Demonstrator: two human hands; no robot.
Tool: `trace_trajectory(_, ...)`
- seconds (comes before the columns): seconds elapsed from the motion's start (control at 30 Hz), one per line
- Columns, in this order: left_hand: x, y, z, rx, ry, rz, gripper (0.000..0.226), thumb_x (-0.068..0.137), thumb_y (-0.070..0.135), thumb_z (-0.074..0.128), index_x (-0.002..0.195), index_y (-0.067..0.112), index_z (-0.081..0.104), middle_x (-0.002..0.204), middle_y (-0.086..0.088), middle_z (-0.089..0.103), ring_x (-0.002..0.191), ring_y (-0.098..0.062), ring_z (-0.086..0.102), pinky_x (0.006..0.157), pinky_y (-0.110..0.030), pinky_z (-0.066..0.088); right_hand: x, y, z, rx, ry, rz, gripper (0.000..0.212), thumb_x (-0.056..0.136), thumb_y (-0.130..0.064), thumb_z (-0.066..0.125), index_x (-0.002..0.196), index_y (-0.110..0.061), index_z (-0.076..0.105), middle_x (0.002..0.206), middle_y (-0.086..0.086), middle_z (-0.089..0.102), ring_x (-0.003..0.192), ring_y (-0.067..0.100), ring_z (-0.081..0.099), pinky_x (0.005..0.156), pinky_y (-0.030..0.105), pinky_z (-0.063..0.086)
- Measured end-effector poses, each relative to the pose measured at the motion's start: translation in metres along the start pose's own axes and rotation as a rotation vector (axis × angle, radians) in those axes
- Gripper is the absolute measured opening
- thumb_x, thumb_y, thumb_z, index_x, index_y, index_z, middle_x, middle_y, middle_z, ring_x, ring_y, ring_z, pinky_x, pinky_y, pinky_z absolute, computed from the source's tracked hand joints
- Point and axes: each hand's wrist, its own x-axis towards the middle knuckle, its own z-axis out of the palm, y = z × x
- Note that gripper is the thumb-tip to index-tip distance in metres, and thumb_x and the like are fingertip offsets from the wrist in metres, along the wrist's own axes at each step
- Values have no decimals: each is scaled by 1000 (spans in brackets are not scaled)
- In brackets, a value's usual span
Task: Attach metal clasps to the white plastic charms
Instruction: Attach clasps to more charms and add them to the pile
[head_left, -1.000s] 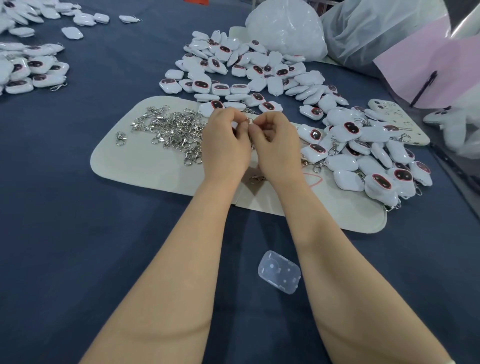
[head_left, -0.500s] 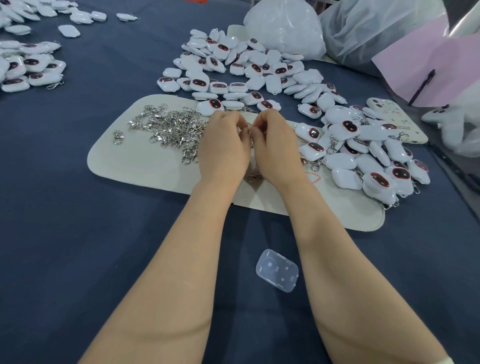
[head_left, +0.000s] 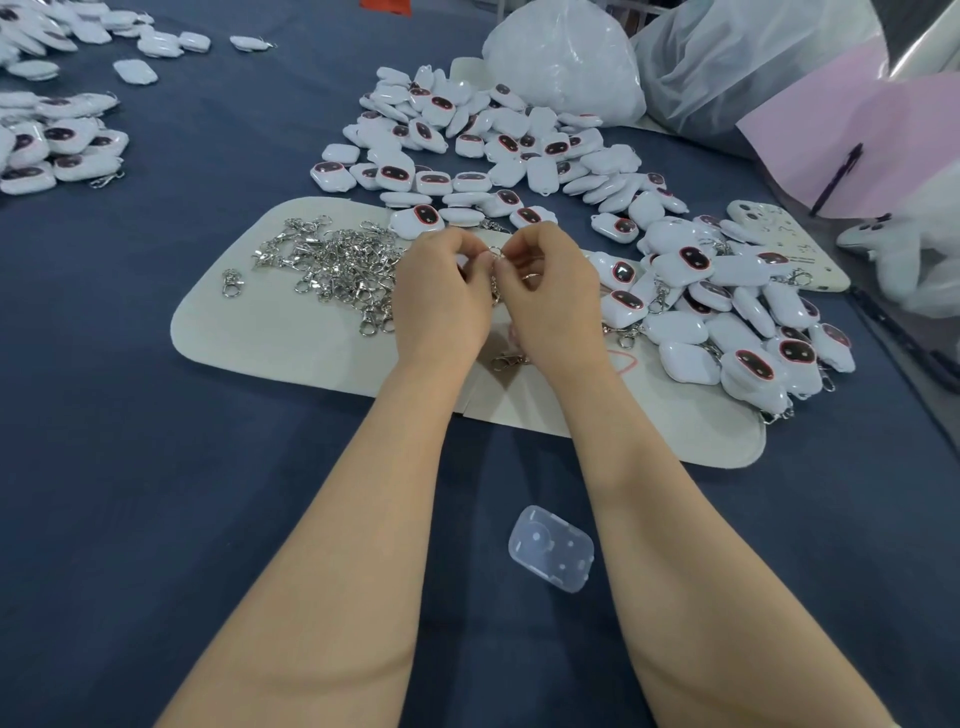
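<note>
My left hand and my right hand meet over the cream mat, fingers curled, pinching a small metal clasp ring between their tips. A chain hangs down between the hands. Whether a charm is held is hidden by the fingers. A heap of loose metal clasps lies on the mat left of my left hand. White charms with dark red-rimmed faces are piled behind and to the right; several on the right carry clasps. One clasp lies under my wrists.
A clear plastic lid lies on the blue cloth between my forearms. More charms sit at the far left. White plastic bags and a pink sheet stand at the back right, with a cream phone case.
Both hands stay together over the mat, shifting slightly while working the clasp ring between the fingertips. The view has drifted a little.
</note>
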Motion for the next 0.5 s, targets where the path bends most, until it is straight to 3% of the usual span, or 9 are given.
trace_trajectory(0.2,-1,-1,0,33,-5,9,12,93,19,55,95,14,66,93,-7,66,82,-23,60,71,-27,43,0,1,0,-33,0,-11,5,86,-8,61,89,-11,58,85,-2,58,69,2,50,64,8,39)
trace_trajectory(0.37,-2,0,0,108,-2,41,14,94,18,52,98,14,64,97,-6,66,85,-22,61,76,-31,47,1,2,0,-71,-33,-27,5,85,-6,60,88,-10,58,81,-2,55,65,2,45,61,8,36)
trace_trajectory(0.5,-2,-1,0,150,0,85,15,94,18,51,97,13,64,97,-5,65,86,-22,60,72,-28,41,0,2,-2,-71,-31,-93,15,81,-1,58,81,-15,50,73,-9,46,63,2,42,60,8,33)
